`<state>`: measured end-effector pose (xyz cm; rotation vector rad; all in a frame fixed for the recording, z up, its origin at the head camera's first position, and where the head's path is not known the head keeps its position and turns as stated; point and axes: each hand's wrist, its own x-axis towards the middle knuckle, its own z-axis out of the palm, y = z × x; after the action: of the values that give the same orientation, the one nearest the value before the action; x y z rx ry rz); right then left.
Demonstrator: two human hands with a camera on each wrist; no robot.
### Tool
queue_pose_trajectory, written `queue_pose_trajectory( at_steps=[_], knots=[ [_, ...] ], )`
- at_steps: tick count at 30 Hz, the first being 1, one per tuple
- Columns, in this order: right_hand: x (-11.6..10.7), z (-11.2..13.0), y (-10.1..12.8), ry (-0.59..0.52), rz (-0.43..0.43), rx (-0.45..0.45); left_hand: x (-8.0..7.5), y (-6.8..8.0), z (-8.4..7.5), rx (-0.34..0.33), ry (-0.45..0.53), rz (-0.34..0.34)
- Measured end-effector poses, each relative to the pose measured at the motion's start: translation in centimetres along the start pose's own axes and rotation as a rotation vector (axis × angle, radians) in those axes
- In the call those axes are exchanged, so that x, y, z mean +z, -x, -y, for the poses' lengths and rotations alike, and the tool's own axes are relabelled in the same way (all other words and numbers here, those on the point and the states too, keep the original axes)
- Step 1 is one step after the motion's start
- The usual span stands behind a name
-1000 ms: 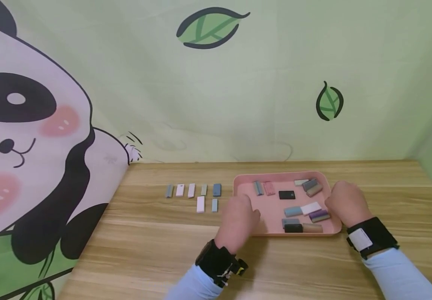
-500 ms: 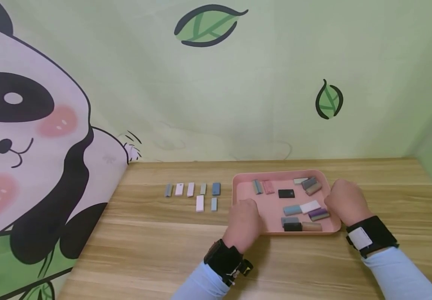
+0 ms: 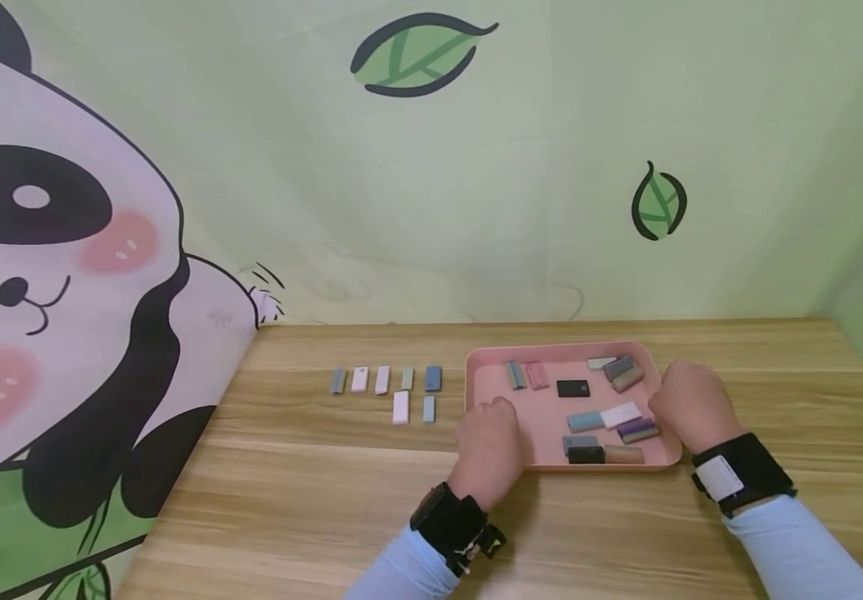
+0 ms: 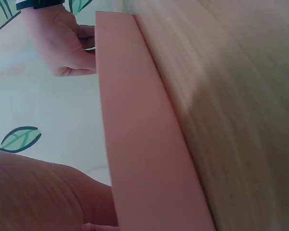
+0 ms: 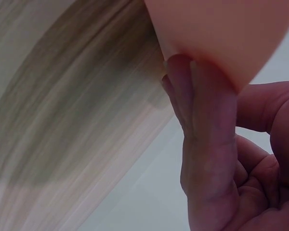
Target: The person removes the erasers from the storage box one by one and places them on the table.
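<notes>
A shallow pink tray (image 3: 502, 417) lies on the wooden table with several small rectangular blocks in it. Its left front corner is covered by my left hand (image 3: 488, 450), whose curled fingers grip the rim; the fingertips are hidden in the head view. The left wrist view shows the tray's front wall (image 4: 135, 120) and part of the left hand (image 4: 38, 192) behind it. At the other end, my right hand (image 3: 694, 406) holds the tray's right rim. In the right wrist view its fingers (image 5: 212, 139) press the outer wall, with the thumb on the opposite side.
Left of the tray, several small blocks lie in two rows, among them a blue block (image 3: 433, 379) and a white block (image 3: 401, 408). A black block (image 3: 573, 389) is among those inside the tray. A printed cloth backdrop (image 3: 521, 208) rises behind the table.
My left hand has shifted slightly right and its thumb, earlier stuck out over the tray, is no longer visible in the head view. The right hand and tray stay in place.
</notes>
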<state>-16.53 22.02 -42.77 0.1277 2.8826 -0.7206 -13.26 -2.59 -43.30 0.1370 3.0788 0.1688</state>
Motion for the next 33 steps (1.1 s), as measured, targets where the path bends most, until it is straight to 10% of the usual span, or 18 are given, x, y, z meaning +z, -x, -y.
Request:
queue_pose_trajectory(
  at_steps=[19, 27, 33],
  knots=[
    [-0.2, -0.1, 0.1, 0.003, -0.021, -0.014, 0.0, 0.0, 1.2, 0.134, 0.005, 0.034],
    [-0.3, 0.3, 0.3, -0.025, 0.010, 0.019, -1.7, -0.3, 3.4, 0.152, 0.446, 0.081],
    [-0.1, 0.3, 0.3, -0.014, 0.018, 0.023, -4.2, -1.3, 6.3, 0.109, 0.471, -0.046]
  ],
)
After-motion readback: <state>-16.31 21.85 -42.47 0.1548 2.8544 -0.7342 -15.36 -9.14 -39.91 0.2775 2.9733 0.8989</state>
